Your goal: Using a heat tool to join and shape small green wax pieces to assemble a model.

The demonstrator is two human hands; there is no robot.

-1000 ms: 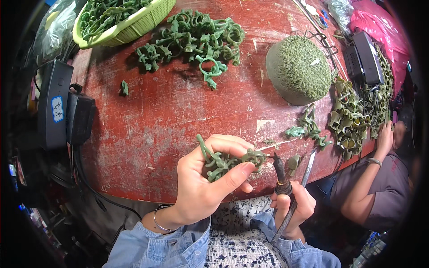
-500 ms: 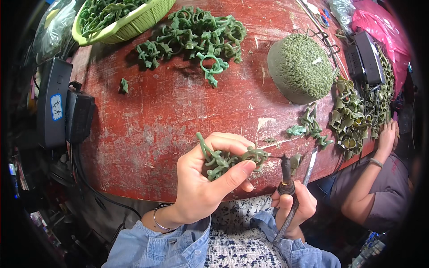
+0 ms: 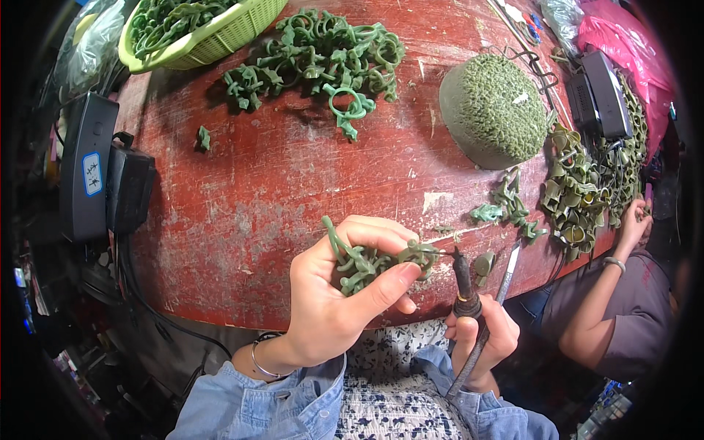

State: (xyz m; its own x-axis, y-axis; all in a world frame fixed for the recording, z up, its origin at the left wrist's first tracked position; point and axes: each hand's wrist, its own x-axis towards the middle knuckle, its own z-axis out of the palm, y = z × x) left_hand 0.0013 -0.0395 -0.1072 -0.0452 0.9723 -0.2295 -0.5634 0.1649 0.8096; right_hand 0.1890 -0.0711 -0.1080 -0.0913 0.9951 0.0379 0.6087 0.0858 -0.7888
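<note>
Left hand (image 3: 323, 309) curled round green pieces (image 3: 356, 265); curly piece (image 3: 419, 254) juts right, past thumb tip. Right hand (image 3: 493, 334), lower right of left hand, fingers wrapped on dark pen (image 3: 462, 277) and metal rod (image 3: 506, 275). Pen's long axis rises from right hand, leaning slightly left; thin needle (image 3: 443, 253) points left at curly piece, up-left of right hand, nearer left. Needle touching piece or just short: cannot tell.
</note>
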